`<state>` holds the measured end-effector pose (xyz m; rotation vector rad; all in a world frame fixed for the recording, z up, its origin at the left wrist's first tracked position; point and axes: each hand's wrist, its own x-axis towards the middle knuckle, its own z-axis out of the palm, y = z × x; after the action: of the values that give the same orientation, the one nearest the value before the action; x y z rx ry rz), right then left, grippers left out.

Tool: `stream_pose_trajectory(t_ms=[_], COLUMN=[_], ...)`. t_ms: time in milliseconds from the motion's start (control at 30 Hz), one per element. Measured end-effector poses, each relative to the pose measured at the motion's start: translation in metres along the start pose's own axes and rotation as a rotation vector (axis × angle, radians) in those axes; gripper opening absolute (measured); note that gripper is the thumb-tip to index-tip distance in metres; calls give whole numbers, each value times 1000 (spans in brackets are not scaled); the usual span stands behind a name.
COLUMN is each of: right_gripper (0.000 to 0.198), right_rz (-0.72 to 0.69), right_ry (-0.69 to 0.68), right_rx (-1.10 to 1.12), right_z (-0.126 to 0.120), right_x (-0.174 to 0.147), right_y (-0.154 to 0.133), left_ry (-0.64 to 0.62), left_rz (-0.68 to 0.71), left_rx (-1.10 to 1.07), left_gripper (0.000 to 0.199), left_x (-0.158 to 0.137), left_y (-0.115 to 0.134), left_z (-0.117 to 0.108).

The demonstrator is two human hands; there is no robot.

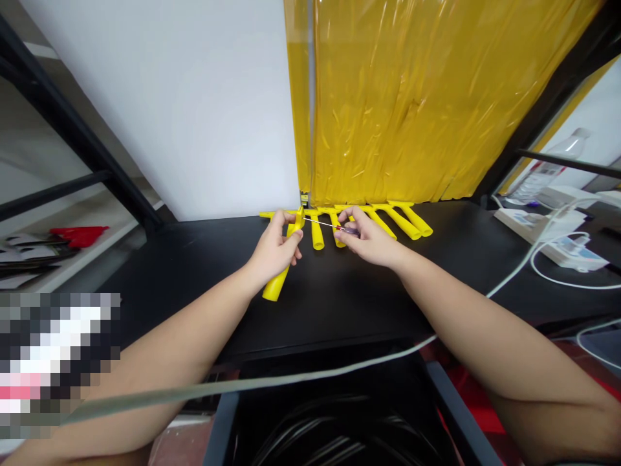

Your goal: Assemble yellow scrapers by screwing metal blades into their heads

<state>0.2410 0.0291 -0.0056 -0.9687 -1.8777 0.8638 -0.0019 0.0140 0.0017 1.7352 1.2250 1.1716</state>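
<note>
My left hand is closed around a yellow plastic handle, whose round hollow end points down toward me. In my right hand is a screwdriver with a dark, see-through grip and a thin metal shaft. Its shaft points left, and the tip meets or nearly meets the upper part of the held handle; contact is too small to tell. Behind both hands, several more yellow handles lie in a row on the black tabletop, partly hidden by my right hand.
A white panel and a yellow plastic sheet stand behind the table. On the right are a power strip, white cables and a clear bottle. A pale cord crosses in front; below is a black bin.
</note>
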Motion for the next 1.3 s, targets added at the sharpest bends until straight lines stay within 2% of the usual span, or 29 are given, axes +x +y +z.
stream_pose_trajectory(t_ms=[133,267,367,467,567,767,900,1000,1300], right_gripper=[30,49,31,29,28,55,41,36,33], right_rz=[27,42,-5,-40,-34,38,42,48,3], right_ry=[78,50,38,36,55,12,36,26,39], right_rx=[-139,-173,-84,-51,-144,-180,-148,-89,-144], right_z=[-3,-6,-5,-3,-4,-7,-5,-3,-4], right_x=[2,5,3,-1,-1,6,4,1,1], right_y=[-1,1,-1,-6,-7,2,1,-1,2], left_ry=[10,-23,-40,-22,-5,-34,-8,-35,-93], left_rz=[10,10,-9,-19,-11,-17,19,-9,-121], left_rx=[-50,-35,-26,-60,-67,-67,-137,-239,-353], left_gripper=[27,27,27,30,32,35,45,56,58], left_x=[0,0,0,1,3,2,1,2,3], left_y=[-1,-4,-5,-5,-7,-4,0,0,1], left_z=[-1,-1,0,0,-2,-2,0,-1,-5])
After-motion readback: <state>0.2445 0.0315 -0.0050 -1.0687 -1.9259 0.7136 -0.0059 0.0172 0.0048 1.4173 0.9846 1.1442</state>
